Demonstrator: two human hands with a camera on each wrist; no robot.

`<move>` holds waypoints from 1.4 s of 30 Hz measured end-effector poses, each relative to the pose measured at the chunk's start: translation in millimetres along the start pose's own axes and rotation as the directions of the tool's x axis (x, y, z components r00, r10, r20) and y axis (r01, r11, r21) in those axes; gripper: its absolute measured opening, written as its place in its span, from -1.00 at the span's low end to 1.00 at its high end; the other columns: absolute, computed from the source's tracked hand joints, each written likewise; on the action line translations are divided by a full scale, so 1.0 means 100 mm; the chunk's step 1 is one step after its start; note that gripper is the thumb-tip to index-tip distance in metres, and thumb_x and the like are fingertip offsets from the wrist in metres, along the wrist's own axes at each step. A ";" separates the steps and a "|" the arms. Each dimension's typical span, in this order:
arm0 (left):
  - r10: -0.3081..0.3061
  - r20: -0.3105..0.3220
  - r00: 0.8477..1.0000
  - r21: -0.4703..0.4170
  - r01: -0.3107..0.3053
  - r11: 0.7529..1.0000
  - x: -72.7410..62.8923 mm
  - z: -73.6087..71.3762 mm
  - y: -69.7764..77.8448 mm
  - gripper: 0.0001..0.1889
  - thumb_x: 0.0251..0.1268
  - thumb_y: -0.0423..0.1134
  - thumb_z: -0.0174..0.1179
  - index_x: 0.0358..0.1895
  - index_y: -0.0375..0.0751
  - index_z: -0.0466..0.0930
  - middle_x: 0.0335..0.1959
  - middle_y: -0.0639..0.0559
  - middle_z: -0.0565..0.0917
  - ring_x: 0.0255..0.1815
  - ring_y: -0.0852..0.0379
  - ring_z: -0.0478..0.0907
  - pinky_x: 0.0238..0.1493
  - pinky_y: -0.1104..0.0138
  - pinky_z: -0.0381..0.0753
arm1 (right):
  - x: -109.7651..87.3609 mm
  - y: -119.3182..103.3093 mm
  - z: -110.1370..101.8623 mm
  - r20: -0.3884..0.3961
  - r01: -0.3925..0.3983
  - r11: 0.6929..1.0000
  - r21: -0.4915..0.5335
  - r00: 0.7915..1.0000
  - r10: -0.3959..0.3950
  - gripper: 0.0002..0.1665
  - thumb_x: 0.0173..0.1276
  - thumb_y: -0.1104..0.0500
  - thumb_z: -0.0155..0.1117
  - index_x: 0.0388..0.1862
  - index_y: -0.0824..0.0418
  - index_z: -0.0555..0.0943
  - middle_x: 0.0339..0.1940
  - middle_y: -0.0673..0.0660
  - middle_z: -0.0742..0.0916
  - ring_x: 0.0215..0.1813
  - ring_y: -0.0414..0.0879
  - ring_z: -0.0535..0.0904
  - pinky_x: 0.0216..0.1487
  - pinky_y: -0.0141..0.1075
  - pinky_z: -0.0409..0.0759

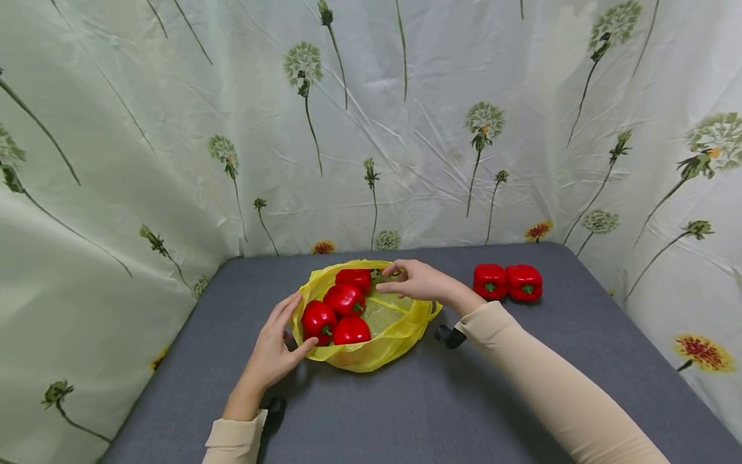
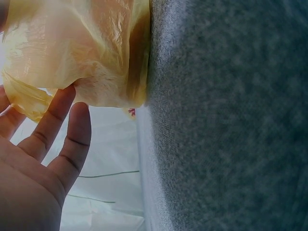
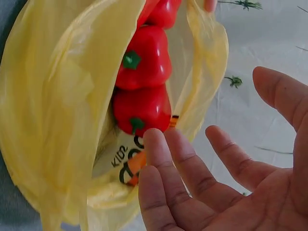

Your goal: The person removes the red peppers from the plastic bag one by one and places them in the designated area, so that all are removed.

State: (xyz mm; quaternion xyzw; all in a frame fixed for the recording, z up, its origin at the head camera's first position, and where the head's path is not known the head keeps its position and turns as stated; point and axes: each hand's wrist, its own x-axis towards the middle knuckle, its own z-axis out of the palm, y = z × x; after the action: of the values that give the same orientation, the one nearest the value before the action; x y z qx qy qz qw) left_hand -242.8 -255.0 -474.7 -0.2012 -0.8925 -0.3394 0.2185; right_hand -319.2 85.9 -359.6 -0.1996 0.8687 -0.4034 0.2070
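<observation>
A yellow plastic bag [image 1: 371,357] stands on the table with its mouth spread wide, and several red bell peppers [image 1: 344,299] lie inside, mostly on its left side. My left hand [image 1: 272,345] rests against the bag's left side, its fingers fairly straight and the thumb near the front rim; in the left wrist view the fingertips [image 2: 67,91] touch the thin plastic. Over the bag's right part hovers my right hand [image 1: 426,281], holding nothing. The right wrist view shows its spread fingers [image 3: 180,149] beside the bag's mouth, near a bell pepper [image 3: 144,108] with a green stem.
Two more red bell peppers [image 1: 489,281] sit side by side on the grey table [image 1: 493,399], right of the bag and beyond the right forearm. A pale curtain [image 1: 406,129] with a dandelion pattern hangs behind the table and along its sides.
</observation>
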 end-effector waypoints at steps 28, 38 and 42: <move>-0.031 0.026 0.999 -0.012 0.031 0.999 -0.02 -0.01 0.02 -0.05 0.19 -0.20 0.61 0.63 -0.27 0.33 0.60 -0.22 0.42 0.23 -0.09 0.52 -0.24 0.35 0.62 | 0.24 -0.23 0.48 0.172 -0.111 0.992 -0.055 0.978 0.119 -0.47 0.47 -0.16 0.47 0.20 0.13 0.62 -0.02 0.29 0.74 -0.22 0.05 0.67 -0.25 -0.28 0.62; -0.033 0.023 0.999 0.006 0.033 0.999 -0.01 -0.01 0.02 -0.04 0.18 -0.20 0.61 0.64 -0.26 0.32 0.60 -0.21 0.42 0.23 -0.07 0.52 -0.22 0.38 0.62 | 0.27 -0.22 0.56 0.210 -0.105 0.994 -0.022 0.972 0.107 -0.52 0.47 -0.11 0.48 0.09 0.21 0.65 -0.13 0.30 0.77 -0.36 -0.04 0.71 -0.19 -0.29 0.76; -0.024 0.018 1.000 0.011 0.023 1.000 0.00 -0.02 0.02 -0.04 0.18 -0.20 0.61 0.63 -0.28 0.33 0.59 -0.21 0.43 0.22 -0.06 0.51 -0.23 0.38 0.62 | 0.27 -0.24 0.59 0.219 -0.108 0.994 -0.036 0.969 0.113 -0.50 0.44 -0.09 0.52 0.10 0.22 0.63 -0.16 0.23 0.76 -0.41 -0.09 0.66 -0.23 -0.32 0.74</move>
State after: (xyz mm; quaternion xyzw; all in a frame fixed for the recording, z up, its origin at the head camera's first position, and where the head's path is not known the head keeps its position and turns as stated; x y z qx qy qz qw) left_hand -241.6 -255.1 -473.0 -0.1927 -0.8986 -0.3353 0.2072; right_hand -307.1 21.5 -381.1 -0.1969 0.8548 -0.3564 0.3218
